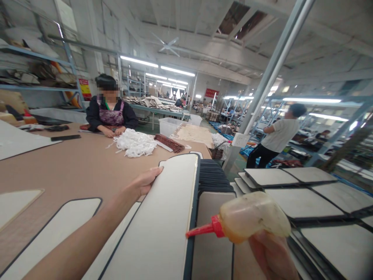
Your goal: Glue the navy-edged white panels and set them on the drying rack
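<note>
observed from beside the brown table (78, 163): the white panel (163, 206) lies lengthwise in front of the person, its far end pointing toward the heap of white strips (135, 143). left hand (147, 182): partly closed on the panel's left edge near the far end; the fingers under it are hidden. right hand (271, 249): curled round the underside of a squeeze bottle (255, 216), which is tipped nearly level; cannot tell how hard it squeezes.

red nozzle (204, 230): tip at the panel's right edge, beside the dark border (191, 221); contact or a hair's gap, cannot tell. a thin yellowish line (196, 171) shows along that edge farther up.

notes on method (my judgement): keep the tip low and just inside the border, squeeze lightly, travel at one pace so the line stays thin. the left grip should steady the panel, fingers well off the wet edge. too much pressure would likely flood onto the white face.
</note>
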`<state>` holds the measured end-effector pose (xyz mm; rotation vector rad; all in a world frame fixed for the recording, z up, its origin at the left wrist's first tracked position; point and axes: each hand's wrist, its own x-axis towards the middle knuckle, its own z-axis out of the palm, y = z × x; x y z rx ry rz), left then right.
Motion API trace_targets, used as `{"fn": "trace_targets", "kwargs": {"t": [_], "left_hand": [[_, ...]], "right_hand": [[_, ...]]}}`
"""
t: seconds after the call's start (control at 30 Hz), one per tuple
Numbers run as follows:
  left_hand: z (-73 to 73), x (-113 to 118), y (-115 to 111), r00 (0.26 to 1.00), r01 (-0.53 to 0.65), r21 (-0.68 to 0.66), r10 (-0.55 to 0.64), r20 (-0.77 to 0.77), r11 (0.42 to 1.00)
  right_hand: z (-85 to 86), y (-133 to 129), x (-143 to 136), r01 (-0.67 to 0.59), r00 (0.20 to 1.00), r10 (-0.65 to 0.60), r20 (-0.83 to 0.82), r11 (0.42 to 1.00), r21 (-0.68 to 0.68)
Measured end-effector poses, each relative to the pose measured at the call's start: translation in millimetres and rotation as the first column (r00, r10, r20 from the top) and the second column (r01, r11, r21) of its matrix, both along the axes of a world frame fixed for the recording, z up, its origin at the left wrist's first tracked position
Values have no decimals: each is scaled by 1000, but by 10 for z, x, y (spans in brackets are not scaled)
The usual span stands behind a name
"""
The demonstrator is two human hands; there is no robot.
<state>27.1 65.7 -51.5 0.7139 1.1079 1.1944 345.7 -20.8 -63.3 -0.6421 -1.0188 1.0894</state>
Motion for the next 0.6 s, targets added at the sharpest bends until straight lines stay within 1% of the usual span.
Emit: {"fn": "trace_targets", "kwargs": {"t": [0.07, 0.17, 0.27, 0.37, 0.43, 0.5, 0.6], "left_hand": [[24, -5, 33, 1000, 13, 2, -13, -6, 1000], [38, -17, 96, 999, 46, -7, -46, -8, 999], [27, -51, 168, 998, 68, -24, -69, -4, 997], [5, -104, 228, 998, 67, -25, -67, 6, 997], [-8, -137, 257, 997, 70, -25, -70, 15, 997], [-19, -160, 280, 997, 76, -26, -76, 23, 997], [-30, -182, 308, 996, 81, -35, -80, 24, 996]], "right_hand": [[-75, -7, 57, -14, 1000, 14, 1, 1000, -17], [-159, -32, 114, -28, 1000, 28, 1, 997, -79], [-158, -93, 115, -21, 1000, 19, -11, 990, -140], [-126, -166, 104, -20, 1000, 16, -21, 981, -195], [-140, -189, 130, -21, 1000, 16, -24, 973, -231], [-200, -173, 198, -39, 999, 35, -21, 971, -237], [-339, -99, 350, -101, 993, 111, 32, 972, -213]]}}
